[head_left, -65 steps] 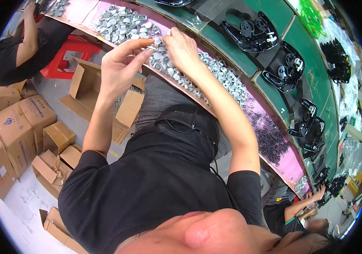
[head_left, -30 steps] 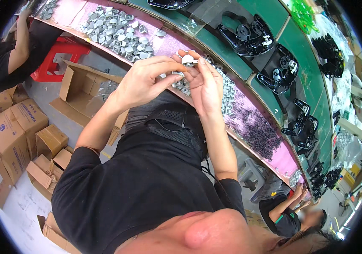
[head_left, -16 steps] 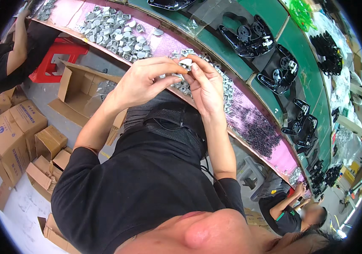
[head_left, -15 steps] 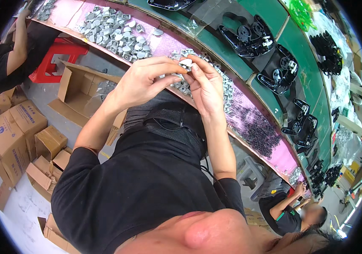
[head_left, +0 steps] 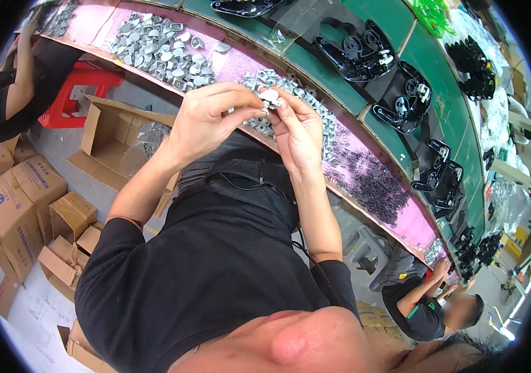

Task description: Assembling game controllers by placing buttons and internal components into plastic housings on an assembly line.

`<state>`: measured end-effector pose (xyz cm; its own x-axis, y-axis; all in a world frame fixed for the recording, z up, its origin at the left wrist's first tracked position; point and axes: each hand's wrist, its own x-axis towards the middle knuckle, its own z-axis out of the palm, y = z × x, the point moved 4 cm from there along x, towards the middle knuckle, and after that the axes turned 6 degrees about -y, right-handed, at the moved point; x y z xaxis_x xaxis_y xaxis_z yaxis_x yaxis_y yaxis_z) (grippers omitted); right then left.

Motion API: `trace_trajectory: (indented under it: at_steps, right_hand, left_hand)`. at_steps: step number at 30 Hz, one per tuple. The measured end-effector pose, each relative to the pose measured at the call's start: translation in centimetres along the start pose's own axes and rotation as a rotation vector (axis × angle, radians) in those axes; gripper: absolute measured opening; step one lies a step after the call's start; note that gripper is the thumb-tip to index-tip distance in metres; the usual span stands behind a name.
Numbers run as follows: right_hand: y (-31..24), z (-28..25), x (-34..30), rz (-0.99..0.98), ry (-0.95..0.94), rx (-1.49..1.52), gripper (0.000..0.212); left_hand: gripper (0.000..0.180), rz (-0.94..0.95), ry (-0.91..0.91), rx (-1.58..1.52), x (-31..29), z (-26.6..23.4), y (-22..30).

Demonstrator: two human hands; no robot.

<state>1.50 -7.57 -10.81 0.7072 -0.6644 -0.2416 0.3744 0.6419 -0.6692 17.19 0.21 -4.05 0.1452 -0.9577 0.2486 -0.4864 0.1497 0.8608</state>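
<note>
My left hand (head_left: 206, 121) and my right hand (head_left: 296, 133) meet in front of my chest, fingertips pinched together on one small grey metal part (head_left: 270, 96). Both hands hover just above the near edge of a pink mat (head_left: 234, 65) on the workbench. Under and behind my fingers lies a heap of similar grey metal parts (head_left: 290, 102). A second, larger heap of grey parts (head_left: 160, 53) lies to the left on the same mat. A spread of small black rings (head_left: 371, 183) covers the mat to the right.
Black plastic frames (head_left: 365, 53) lie on the green bench top (head_left: 446, 74) beyond the mat. Cardboard boxes (head_left: 10, 211) and an open carton (head_left: 113, 133) stand on the floor at left, by a red stool (head_left: 76, 90). Other people sit at upper left (head_left: 10, 93) and lower right (head_left: 427, 304).
My hands left the heap on the mat, came together nearer my chest, and now hold one grey part between the fingertips; little has moved in the last half second.
</note>
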Motion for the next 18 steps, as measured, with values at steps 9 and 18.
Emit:
trace_trajectory:
  at_steps: [9, 18]
  right_hand:
    - [-1.1, 0.0, -0.7, 0.032, -0.08, 0.091, 0.024]
    - [-4.1, 1.1, 1.2, 0.085, -0.173, 0.028, 0.044]
  left_hand:
    - [0.039, -0.12, -0.058, -0.094, 1.4, 0.0, 1.3]
    - [0.043, 0.002, -0.176, -0.059, 3.2, -1.2, 1.5]
